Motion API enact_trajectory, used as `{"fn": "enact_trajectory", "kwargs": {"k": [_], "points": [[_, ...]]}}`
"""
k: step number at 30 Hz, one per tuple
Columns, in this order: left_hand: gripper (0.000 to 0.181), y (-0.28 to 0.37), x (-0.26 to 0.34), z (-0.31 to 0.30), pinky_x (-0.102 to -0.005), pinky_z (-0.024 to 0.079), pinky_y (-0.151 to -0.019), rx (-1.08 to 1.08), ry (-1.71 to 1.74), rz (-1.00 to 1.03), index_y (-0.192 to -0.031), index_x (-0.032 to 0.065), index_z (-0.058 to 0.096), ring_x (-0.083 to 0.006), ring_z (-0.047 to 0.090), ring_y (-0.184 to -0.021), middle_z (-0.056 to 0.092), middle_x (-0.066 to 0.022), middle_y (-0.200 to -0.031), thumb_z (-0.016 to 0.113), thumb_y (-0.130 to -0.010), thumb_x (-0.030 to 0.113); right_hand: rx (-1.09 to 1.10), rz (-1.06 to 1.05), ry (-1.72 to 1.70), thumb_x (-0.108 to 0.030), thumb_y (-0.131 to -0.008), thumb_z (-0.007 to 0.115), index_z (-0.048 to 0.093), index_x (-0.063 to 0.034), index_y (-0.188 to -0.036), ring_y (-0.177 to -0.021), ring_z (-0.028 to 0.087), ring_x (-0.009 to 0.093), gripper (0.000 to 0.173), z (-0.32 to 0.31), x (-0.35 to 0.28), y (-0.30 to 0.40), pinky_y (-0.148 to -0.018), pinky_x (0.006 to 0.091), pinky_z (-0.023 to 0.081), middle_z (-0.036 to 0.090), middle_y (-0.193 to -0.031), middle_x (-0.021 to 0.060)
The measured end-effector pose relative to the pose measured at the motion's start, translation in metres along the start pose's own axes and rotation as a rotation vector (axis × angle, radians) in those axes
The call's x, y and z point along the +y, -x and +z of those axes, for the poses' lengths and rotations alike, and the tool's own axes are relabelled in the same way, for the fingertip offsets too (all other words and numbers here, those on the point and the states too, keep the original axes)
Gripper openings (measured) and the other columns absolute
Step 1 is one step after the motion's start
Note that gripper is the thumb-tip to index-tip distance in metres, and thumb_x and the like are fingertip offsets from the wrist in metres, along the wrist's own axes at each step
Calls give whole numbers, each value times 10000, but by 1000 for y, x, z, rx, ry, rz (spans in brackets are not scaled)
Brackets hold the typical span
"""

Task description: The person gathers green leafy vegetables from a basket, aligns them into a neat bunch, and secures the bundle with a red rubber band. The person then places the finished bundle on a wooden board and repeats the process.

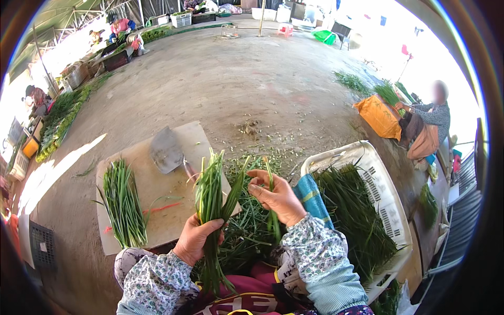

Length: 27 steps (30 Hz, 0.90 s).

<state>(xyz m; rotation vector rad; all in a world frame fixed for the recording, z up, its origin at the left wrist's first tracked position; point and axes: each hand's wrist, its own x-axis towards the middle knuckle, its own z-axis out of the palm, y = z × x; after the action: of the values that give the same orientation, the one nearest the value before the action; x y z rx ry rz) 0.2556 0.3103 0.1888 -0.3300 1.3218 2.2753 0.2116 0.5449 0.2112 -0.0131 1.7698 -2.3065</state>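
Observation:
My left hand [201, 236] is closed around a bunch of long green leafy stalks [210, 193], its pale ends upward and its leaves hanging down. To the right, my right hand [275, 193] holds a few similar stalks [271, 171] between thumb and fingers, apart from the bunch. A cleaver with a broad grey blade [167, 151] lies on a pale board [189, 138], its handle partly behind the bunch. At the board's left lies a neat pile of green stalks [124, 204], with a red tie [162, 208] near it.
Loose leaves [248, 228] cover the ground before me. On the right stands a white plastic crate [374, 165] of greens with a blue woven sheet [311, 197] over its edge. A co-worker [429, 118] sits beyond it. A black crate [43, 246] is at far left.

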Motion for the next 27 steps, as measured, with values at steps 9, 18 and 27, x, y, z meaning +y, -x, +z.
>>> {"fn": "enact_trajectory", "kwargs": {"k": [9,18,27], "points": [[254,-6,-12,1,-392,571,-848,-86,-25,49,-1145,-23,597,-272,684,-970,691,-176,-1049,606,-893,16,201,-119,-75,-338,-1036,497,601,-89,-923,-670,531,99,292,10,7,-6,-659,266,446,618,-801,0],[296,-11,-11,12,-312,561,-660,-182,-112,-35,-1177,-9,577,-194,675,-698,679,-91,-876,653,-902,68,140,-40,-91,-266,-934,699,607,-89,-967,-539,413,4,202,10,-1,-9,-459,186,334,499,-707,-88],[600,-30,-34,3,-348,379,-1066,-129,-697,397,-1304,-29,506,-222,418,-1281,421,-148,-1392,783,-786,95,208,-16,-133,-220,-952,639,636,-66,-945,-567,454,21,154,7,8,-13,-483,191,342,553,-742,-55]]}}
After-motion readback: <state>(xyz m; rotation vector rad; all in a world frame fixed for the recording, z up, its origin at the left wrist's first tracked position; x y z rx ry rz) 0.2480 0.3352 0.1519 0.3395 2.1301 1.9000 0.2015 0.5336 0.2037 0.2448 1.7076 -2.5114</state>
